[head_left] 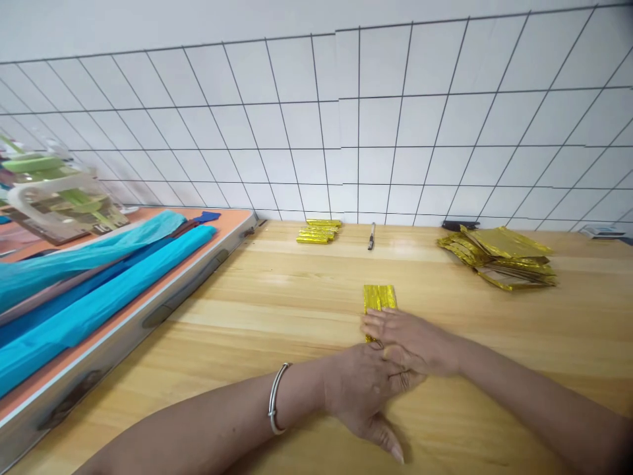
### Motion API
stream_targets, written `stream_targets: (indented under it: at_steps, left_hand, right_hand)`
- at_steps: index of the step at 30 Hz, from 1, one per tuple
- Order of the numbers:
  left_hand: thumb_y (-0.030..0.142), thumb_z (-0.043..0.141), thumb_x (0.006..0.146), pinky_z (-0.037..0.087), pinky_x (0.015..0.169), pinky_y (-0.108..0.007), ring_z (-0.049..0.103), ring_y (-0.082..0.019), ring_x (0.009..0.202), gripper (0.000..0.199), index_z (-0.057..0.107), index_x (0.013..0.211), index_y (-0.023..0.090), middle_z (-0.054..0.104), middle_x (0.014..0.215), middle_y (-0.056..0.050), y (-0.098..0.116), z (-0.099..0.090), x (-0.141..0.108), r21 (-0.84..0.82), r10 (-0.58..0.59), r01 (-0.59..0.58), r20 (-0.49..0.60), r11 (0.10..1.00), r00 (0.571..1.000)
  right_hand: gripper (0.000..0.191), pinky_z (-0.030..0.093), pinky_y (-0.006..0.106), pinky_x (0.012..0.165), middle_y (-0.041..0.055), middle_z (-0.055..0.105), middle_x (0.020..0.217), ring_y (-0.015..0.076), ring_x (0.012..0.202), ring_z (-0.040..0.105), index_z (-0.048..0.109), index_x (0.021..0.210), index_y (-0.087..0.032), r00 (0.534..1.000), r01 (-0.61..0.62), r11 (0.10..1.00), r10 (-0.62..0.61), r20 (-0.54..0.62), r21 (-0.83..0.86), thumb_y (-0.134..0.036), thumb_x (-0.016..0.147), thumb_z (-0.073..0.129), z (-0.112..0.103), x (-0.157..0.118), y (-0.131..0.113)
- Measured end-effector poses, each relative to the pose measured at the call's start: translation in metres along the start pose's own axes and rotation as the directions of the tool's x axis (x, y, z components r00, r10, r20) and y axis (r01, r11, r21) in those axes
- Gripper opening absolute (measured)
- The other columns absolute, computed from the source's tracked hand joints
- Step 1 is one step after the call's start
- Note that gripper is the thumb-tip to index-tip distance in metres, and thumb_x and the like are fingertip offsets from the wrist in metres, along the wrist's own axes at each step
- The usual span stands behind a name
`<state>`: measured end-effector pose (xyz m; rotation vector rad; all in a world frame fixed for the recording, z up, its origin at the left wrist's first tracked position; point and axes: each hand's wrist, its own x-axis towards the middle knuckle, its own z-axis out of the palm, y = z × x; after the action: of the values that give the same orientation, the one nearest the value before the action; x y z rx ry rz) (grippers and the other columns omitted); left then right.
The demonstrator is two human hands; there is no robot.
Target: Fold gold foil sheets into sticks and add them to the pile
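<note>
Foil piece (379,297), gold, seamed lengthwise: one, seen in the head view, flat on the wooden table (222,330) ahead of me, its near part under my right hand (410,336).

Right hand: fingers laid out flat across the foil piece, close together, not curled round it; slightly blurred.

Left hand (361,382): palm down, thumb spread well away, fingers overlapping the right hand's thumb side; whether any fingertip touches foil I cannot tell.

Bangle (275,399): one, silver, on my left wrist.

Folded foil strips (318,232): a small gold group, far side, near the wall.

Pen (371,237): one, right of those strips.

Foil stack (499,257): gold, loose, far right.

Hazards, in my judgement: uneven pressure could skew the seam; a sideways drag could skid or wrinkle the thin foil; my crossed hands hide its near edge, so a bent corner could go unnoticed.
</note>
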<state>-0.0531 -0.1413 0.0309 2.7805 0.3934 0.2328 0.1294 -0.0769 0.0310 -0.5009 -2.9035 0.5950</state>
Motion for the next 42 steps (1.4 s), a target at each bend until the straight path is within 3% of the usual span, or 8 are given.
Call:
stream_targets:
  at_steps: [7,14,21,24,28,34,38,42]
  left_hand:
    - [0.065,0.048,0.076,0.014,0.112,-0.034,0.024,-0.028,0.134,0.091,0.022,0.14,0.006,0.026,0.145,-0.016,0.003,-0.001,-0.002,-0.013,-0.053,0.054,0.029,0.998,0.998]
    - [0.062,0.045,0.079,0.009,0.113,-0.037,0.011,-0.028,0.137,0.09,0.02,0.14,0.001,0.012,0.148,-0.018,0.014,-0.009,-0.003,-0.019,-0.059,0.06,0.049,0.998,0.997]
    - [0.055,0.042,0.084,0.005,0.113,-0.036,0.004,-0.026,0.137,0.082,0.015,0.142,0.006,0.007,0.149,-0.012,0.027,-0.014,-0.006,-0.183,0.004,0.022,0.138,0.983,0.99]
    - [0.048,0.038,0.087,0.008,0.114,-0.031,0.009,-0.02,0.137,0.069,0.019,0.142,0.01,0.013,0.149,-0.007,0.027,-0.015,-0.005,-0.282,0.101,-0.056,0.15,0.958,0.984]
    - [0.046,0.044,0.086,0.02,0.112,-0.034,0.02,-0.023,0.136,0.065,0.033,0.137,0.008,0.029,0.144,-0.01,0.018,-0.028,-0.008,-0.283,0.177,-0.163,0.025,0.945,0.984]
    - [0.022,0.042,0.09,0.044,0.093,-0.032,0.057,-0.021,0.107,0.026,0.056,0.112,0.017,0.061,0.113,-0.011,0.0,-0.07,-0.029,-0.069,-0.062,0.061,-0.009,0.996,0.998]
    - [0.016,0.041,0.09,0.046,0.083,-0.028,0.061,-0.018,0.091,0.021,0.061,0.095,0.018,0.066,0.093,-0.008,-0.016,-0.062,-0.031,0.06,-0.099,0.101,-0.029,0.993,0.995]
    - [0.011,0.041,0.088,0.044,0.083,-0.027,0.059,-0.017,0.089,0.021,0.061,0.09,0.017,0.064,0.091,-0.006,-0.028,-0.043,-0.028,0.117,-0.099,0.101,-0.025,0.988,0.995]
  right_hand:
    - [0.052,0.012,0.039,0.112,0.0013,0.022,0.148,0.0187,0.136,0.015,0.023,0.142,-0.025,0.996,-0.012,1.0,0.011,0.094,0.016,-0.044,0.093,0.03,-0.002,0.003,0.015]
    - [0.056,0.011,0.041,0.111,0.0021,0.014,0.15,0.0196,0.137,0.01,0.018,0.142,-0.027,0.994,-0.078,0.991,0.086,0.069,-0.104,-0.048,0.092,0.029,-0.002,0.023,0.04]
    - [0.055,0.011,0.041,0.11,0.0036,0.016,0.15,0.0195,0.137,0.012,0.019,0.143,-0.026,0.996,-0.077,0.986,0.082,0.029,-0.151,-0.048,0.092,0.028,0.001,0.023,0.036]
    - [0.055,0.011,0.04,0.11,0.0033,0.016,0.15,0.0193,0.137,0.013,0.019,0.143,-0.026,0.996,-0.084,0.983,0.089,0.022,-0.162,-0.048,0.093,0.028,0.002,0.023,0.035]
    - [0.056,0.011,0.039,0.11,0.0029,0.016,0.15,0.0198,0.137,0.013,0.019,0.143,-0.026,0.995,-0.088,0.981,0.093,0.022,-0.17,-0.05,0.092,0.028,0.003,0.024,0.036]
    - [0.057,0.013,0.04,0.11,0.0037,0.016,0.15,0.0217,0.136,0.016,0.022,0.142,-0.025,0.997,-0.082,0.984,0.083,0.001,-0.157,-0.05,0.092,0.029,0.003,0.023,0.035]
    - [0.057,0.013,0.04,0.11,0.0044,0.017,0.15,0.0221,0.136,0.015,0.023,0.142,-0.023,0.996,-0.083,0.983,0.085,0.004,-0.163,-0.049,0.092,0.029,0.004,0.024,0.036]
    - [0.057,0.013,0.039,0.11,0.0056,0.015,0.15,0.0217,0.136,0.015,0.024,0.142,-0.021,0.996,-0.087,0.978,0.088,-0.002,-0.188,-0.048,0.092,0.029,0.005,0.024,0.036]
